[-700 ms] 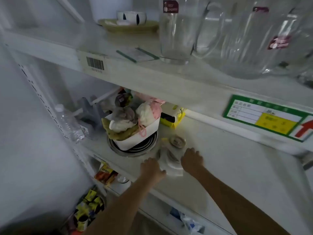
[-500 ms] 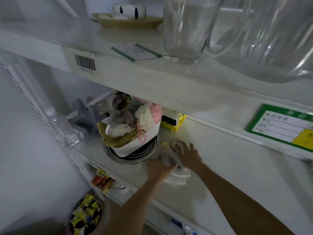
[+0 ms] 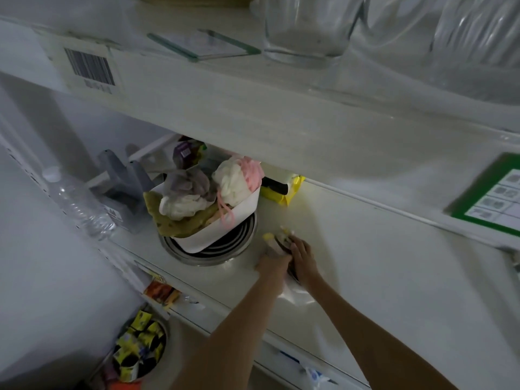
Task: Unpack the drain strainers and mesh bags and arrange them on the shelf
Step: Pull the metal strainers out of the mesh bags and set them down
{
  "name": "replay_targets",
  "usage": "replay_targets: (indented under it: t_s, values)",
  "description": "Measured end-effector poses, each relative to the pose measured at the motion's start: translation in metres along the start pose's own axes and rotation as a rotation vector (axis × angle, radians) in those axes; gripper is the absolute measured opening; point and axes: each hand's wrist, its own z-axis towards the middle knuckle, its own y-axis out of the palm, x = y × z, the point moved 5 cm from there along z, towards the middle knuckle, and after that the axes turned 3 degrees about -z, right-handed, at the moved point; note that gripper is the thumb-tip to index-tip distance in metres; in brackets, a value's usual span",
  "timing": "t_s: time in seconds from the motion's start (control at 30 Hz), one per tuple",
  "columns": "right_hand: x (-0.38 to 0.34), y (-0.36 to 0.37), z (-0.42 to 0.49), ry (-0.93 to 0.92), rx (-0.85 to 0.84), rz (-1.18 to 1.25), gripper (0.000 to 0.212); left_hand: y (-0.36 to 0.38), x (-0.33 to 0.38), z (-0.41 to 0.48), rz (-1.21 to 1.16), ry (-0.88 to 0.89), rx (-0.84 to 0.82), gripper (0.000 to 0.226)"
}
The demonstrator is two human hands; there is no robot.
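shop | barcode tag (image 3: pixel 89 67) | green label (image 3: pixel 495 199) | white shelf (image 3: pixel 365 249)

Two bare forearms, sleeveless to the frame edge, left hand (image 3: pixel 272 265) and right hand (image 3: pixel 303 256) ungloved, unadorned.

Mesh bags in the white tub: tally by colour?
White mesh bags: 2
Grey mesh bag: 1
Olive mesh bag: 1
Pink mesh bag: 1
Total: 5 visible in the tub; any underneath are hidden.
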Motion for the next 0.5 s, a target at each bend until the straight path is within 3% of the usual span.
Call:
replay_targets:
  t_s: [0.03, 0.13, 0.23, 0.27, 0.4, 0.5]
  values:
    - [-0.004, -0.003, -0.005, 0.092, -0.045, 0.078, 0.032, 0.001, 0.007, -0.013, -0.038, 0.014, -0.012, 0.061]
    - [-0.004, -0.01, -0.013, 0.125, -0.048, 0.115, 0.031, -0.003, -0.002, -0.026, -0.192, 0.036, -0.087, 0.054]
    - [0.008, -0.026, -0.028, 0.24, -0.124, 0.267, 0.039, -0.006, -0.037, -0.02, -0.191, 0.031, -0.217, 0.095]
    - [0.012, -0.032, -0.032, 0.236, -0.15, 0.262, 0.038, -0.006, -0.044, -0.024, -0.192, 0.041, -0.284, 0.097]
    - [0.031, -0.06, -0.055, 0.253, -0.16, 0.275, 0.032, -0.002, -0.051, -0.045, -0.124, 0.104, -0.411, 0.059]
    - [0.046, -0.077, -0.067, 0.241, -0.095, 0.203, 0.03, 0.009, -0.06, -0.052, -0.085, 0.1, -0.434, 0.053]
